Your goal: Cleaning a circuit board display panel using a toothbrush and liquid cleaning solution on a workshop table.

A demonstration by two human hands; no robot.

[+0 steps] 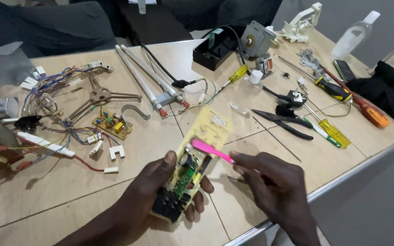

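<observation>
My left hand (160,191) holds a long pale-yellow circuit board (197,155) by its near end, tilted up from the table, with small green and black parts on its near half. My right hand (274,187) grips a pink brush-like tool (210,150) by its handle. The tool's pink tip rests on the board near its middle, just past my left thumb.
On the beige table (46,200) lie a wire bundle (55,91), a metal three-arm bracket (99,96), a small circuit board (112,124), two white tubes (144,77), a black box (215,50), black pliers (281,120), several screwdrivers (329,130), a clear bottle (354,34) and black cloth (388,89).
</observation>
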